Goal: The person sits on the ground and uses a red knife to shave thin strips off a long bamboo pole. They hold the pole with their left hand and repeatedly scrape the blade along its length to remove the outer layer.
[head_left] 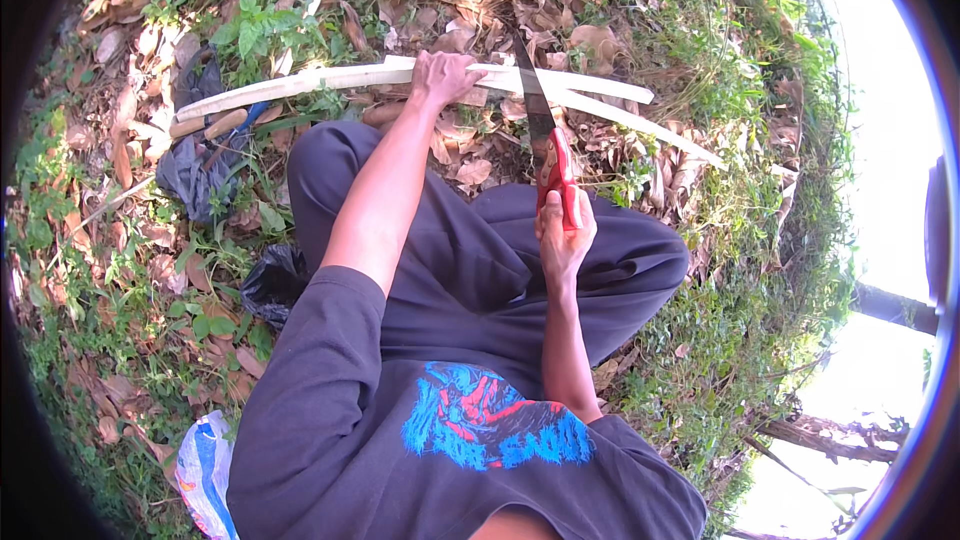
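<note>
My left hand (445, 77) is closed around two pale wooden strips that lie crosswise in front of my knees. The longer strip (290, 87) curves from far left to the right; the shorter strip (610, 89) lies along it and parts from it at the right end. A red-handled hand saw (555, 165) is gripped by my right hand (566, 230) above my right knee. Its dark blade points away from me and crosses the strips to the right of my left hand. Whether the teeth touch the wood I cannot tell.
Left of my knee lie tools with wooden handles (226, 123) and a black plastic bag (195, 180). Another black bag (275, 285) sits beside my thigh. A white and blue plastic packet (207, 470) is at lower left. Dry leaves (475, 172) and grass cover the ground.
</note>
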